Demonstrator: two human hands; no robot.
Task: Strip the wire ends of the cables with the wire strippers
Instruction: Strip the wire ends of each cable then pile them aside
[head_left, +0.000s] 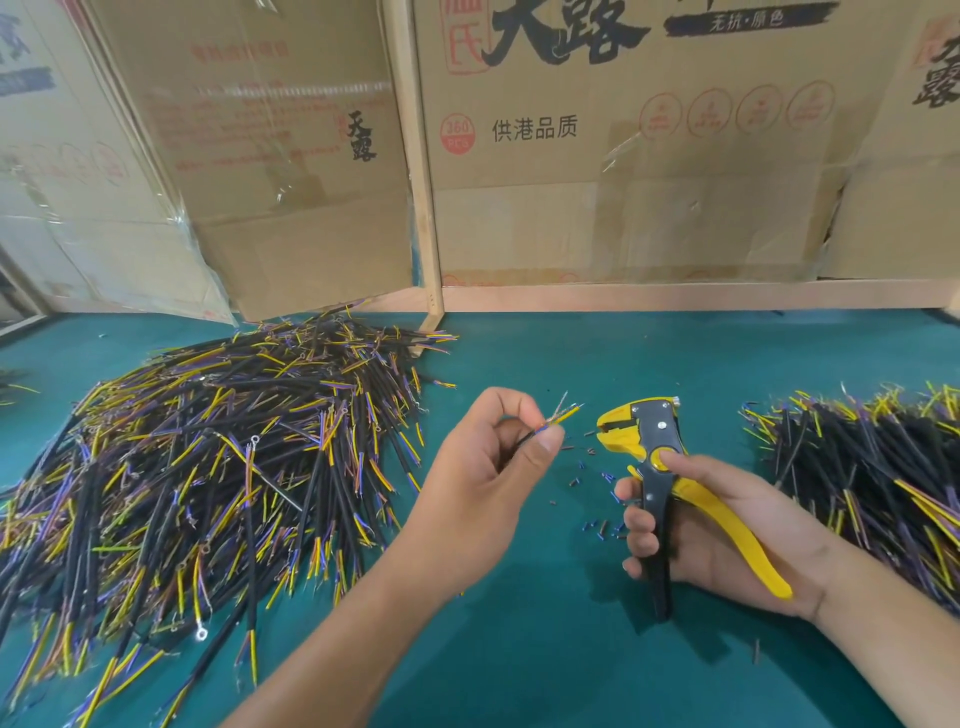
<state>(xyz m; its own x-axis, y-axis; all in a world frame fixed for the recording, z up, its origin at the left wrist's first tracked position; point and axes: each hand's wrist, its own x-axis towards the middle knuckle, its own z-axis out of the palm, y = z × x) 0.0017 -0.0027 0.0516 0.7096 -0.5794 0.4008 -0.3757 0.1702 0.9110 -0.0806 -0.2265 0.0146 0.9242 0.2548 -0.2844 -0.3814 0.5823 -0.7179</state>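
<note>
My left hand pinches one short black cable between thumb and fingers; its yellow and blue wire ends with bare strands point right and up. My right hand grips the yellow and black wire strippers by the handles, thumb on the yellow round knob. The strippers' jaws face left, a short gap away from the cable's wire ends, with nothing between them.
A large pile of black cables with yellow, blue and brown ends covers the left of the green table. A second pile lies at the right. Small insulation offcuts are scattered between my hands. Cardboard boxes stand behind.
</note>
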